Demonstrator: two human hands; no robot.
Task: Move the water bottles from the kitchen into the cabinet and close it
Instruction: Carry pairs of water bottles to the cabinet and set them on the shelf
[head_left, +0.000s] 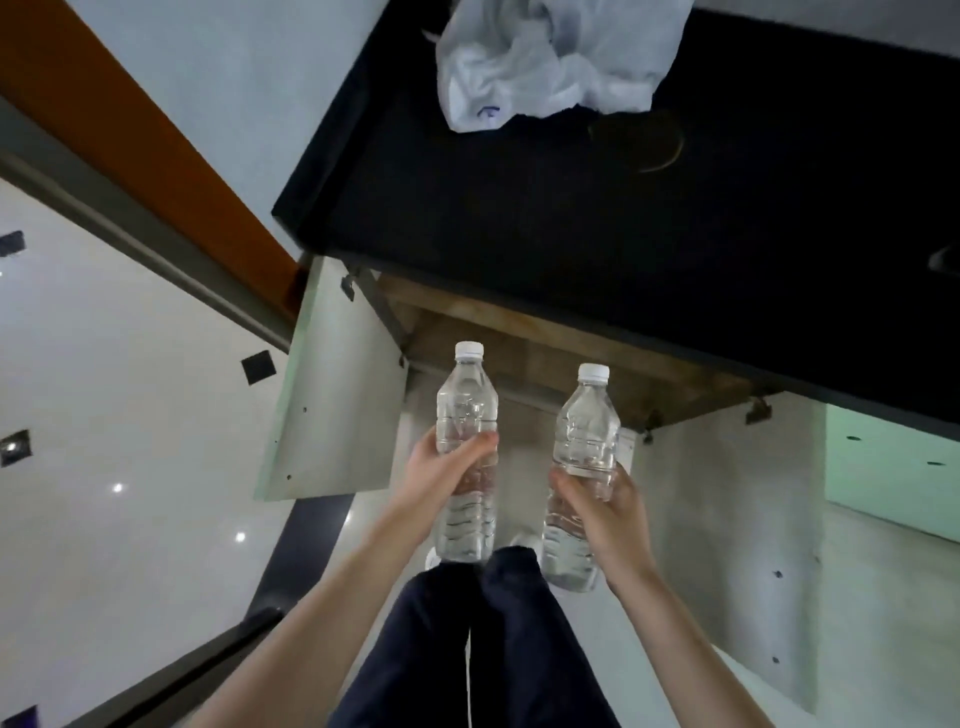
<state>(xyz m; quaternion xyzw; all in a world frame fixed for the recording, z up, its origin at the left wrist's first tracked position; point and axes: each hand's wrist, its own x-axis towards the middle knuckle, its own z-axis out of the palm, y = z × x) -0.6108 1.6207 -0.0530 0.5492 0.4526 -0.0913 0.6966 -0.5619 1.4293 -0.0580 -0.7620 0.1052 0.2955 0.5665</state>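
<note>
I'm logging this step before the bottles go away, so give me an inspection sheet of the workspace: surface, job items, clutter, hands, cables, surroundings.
Surface: black countertop, mostly bare.
Job's things: two clear plastic water bottles with white caps, left bottle and right bottle; cabinet below the counter, both doors open.
Clutter: crumpled white plastic bag on the countertop.
Grippers: left hand holds the left bottle; right hand holds the right bottle.
Cables: nothing seen.
Surroundings: glossy white floor tiles.
</note>
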